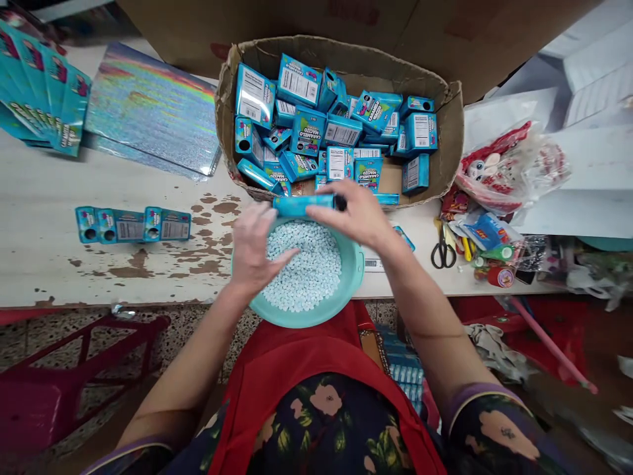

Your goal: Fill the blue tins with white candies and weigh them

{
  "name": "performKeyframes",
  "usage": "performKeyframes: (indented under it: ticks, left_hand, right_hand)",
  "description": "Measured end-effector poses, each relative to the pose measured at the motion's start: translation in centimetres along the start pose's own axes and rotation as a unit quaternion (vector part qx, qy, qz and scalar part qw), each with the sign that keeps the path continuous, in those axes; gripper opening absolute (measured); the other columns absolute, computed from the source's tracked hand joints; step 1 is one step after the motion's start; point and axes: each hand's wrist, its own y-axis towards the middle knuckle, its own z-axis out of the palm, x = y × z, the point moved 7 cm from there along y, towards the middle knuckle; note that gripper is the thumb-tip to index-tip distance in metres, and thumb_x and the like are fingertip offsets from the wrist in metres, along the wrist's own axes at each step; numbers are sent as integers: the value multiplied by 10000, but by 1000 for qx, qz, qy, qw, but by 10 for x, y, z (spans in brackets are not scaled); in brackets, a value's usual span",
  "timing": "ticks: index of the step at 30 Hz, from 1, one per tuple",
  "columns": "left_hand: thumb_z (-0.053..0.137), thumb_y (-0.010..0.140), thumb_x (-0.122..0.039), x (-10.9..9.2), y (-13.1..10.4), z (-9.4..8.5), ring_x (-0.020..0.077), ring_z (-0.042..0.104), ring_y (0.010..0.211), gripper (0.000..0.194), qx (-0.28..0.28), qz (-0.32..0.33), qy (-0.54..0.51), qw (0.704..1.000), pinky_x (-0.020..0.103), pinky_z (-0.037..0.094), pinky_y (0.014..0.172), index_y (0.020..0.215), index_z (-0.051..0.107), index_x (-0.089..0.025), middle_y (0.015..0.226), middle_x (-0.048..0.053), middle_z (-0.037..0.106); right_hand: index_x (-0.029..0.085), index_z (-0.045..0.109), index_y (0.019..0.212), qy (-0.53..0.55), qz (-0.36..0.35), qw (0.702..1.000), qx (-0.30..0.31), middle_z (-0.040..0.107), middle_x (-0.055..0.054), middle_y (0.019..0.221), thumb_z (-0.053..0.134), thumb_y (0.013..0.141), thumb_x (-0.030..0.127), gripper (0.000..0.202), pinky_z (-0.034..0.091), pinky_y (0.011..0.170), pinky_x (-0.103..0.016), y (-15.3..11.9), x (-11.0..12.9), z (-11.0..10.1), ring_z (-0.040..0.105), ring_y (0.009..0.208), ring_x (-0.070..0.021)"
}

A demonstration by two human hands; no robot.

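Note:
My right hand (353,211) grips a small blue candy box (297,205) between thumb and fingers, lying sideways above the far rim of a turquoise basin (353,264). My left hand (254,247), blurred by motion, is at the box's left end with its thumb stretched out over the basin. Its fingertips are close to the box; I cannot tell whether they touch it. Small pale candies (306,267) fill the basin. Just beyond, a cut-down cardboard carton (450,145) holds many blue candy boxes (306,132) in a loose pile.
On the left of the table (39,198) lie several blue boxes (133,225), shiny holographic sheets (148,105) and a fan of flat blue cartons (49,86). Right are black scissors (444,247), a scale (372,262) and bagged items (509,165). A magenta stool (44,389) stands below left.

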Motion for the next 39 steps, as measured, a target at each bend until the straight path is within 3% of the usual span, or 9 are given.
performKeyframes:
  ticks: [3,6,10,14,19,24,27,34,39]
  left_hand:
    - [607,854,-368,-30,5,24,236,540,1130,457,17,-23,-131,991,407,460,952,1250,423,-231,1200,100,554]
    - [548,895,-368,-35,-8,59,186,581,1024,410,136,-67,-224,963,332,482,889,1266,418,-253,1181,69,560]
    - [517,896,-314,-29,-44,119,216,559,1070,445,328,-122,-180,919,368,464,915,1321,410,-232,1240,99,529]
    - [566,799,-160,-35,-80,160,274,493,1157,196,422,-118,-159,884,425,385,1004,987,610,-195,1150,110,574]
    - [572,763,-218,-20,-97,150,242,580,928,43,441,-184,-224,849,345,459,832,774,610,-202,875,67,628]
    - [560,768,-515,13,-83,125,158,575,638,360,420,-294,-314,799,264,441,566,922,591,-191,751,33,619]
    - [486,784,-585,13,-73,125,121,543,572,420,400,-338,-345,779,240,401,506,864,539,-176,763,51,620]
    - [607,759,-427,-66,-11,150,111,506,504,268,481,-288,-351,749,232,358,462,800,552,-168,656,26,610]
    - [505,812,-181,-163,65,184,172,600,744,119,491,76,-97,863,283,446,663,793,621,-162,781,45,632]
  right_hand:
    - [218,643,1009,24,16,999,-43,610,-42,981,701,695,643,531,447,845,-360,-49,-2,16,582,919,-212]
    - [213,635,884,70,45,992,-99,568,-15,845,720,687,619,459,453,735,-307,-89,-33,23,555,800,-181]
    - [209,626,827,68,145,959,-234,545,3,784,733,702,542,372,443,722,-303,-147,-85,-1,522,753,-172]
    - [195,613,796,95,273,907,-306,527,33,716,744,663,528,381,420,652,-276,-207,-124,-23,472,646,-133]
    - [190,618,786,83,337,876,-335,522,36,669,740,633,540,401,414,636,-268,-255,-143,-28,458,628,-134]
    - [186,626,800,74,369,863,-336,554,19,683,727,635,563,423,421,677,-289,-281,-153,-22,474,644,-148]
    - [184,638,815,82,377,859,-336,564,14,679,720,634,585,448,424,680,-295,-289,-159,-18,484,650,-156]
    - [187,635,814,96,387,847,-351,598,5,689,727,629,610,471,439,661,-303,-299,-178,-10,519,649,-168]
    - [184,646,825,120,387,838,-364,624,-8,725,732,648,590,451,449,672,-308,-308,-187,-5,556,682,-181]
